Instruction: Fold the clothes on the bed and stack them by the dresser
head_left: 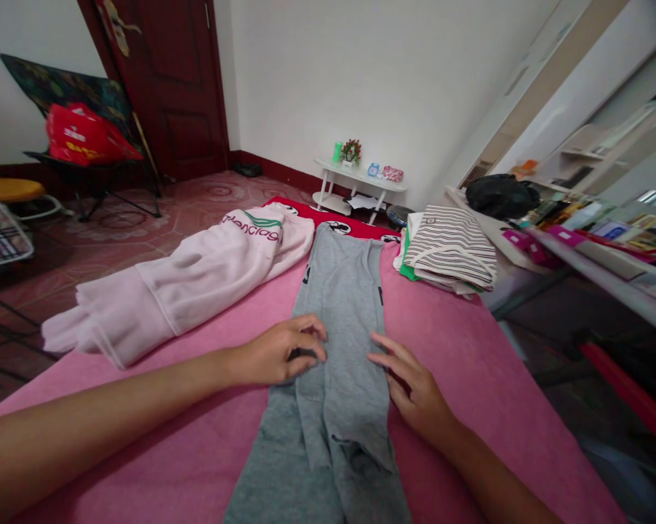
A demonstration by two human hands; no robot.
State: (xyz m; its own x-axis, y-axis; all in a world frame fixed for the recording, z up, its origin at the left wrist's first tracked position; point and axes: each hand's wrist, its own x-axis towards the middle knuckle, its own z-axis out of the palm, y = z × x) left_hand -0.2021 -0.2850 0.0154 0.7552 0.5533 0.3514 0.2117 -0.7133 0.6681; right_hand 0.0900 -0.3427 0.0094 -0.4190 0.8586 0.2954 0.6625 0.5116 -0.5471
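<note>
A grey knit garment [353,313], folded into a long narrow strip, stretches away from me over a pink bed cover [448,393]. A sleeve-like piece lies along its top, with a loose cuff end near me. At the strip's left edge rests my left hand [287,351], its fingers loosely curved and the thumb apart from them. Across from it, my right hand [412,386] touches the right edge with fingers spread. Neither hand grips the cloth. To the left lies a pale pink sweatshirt [208,280] with lettering, folded lengthwise.
Folded clothes, a striped garment [451,244] on top, are stacked at the right far corner. Beyond the bed stands a small white table [361,175]. A cluttered desk [606,255] runs along the right. A folding chair with a red bag [88,136] stands left.
</note>
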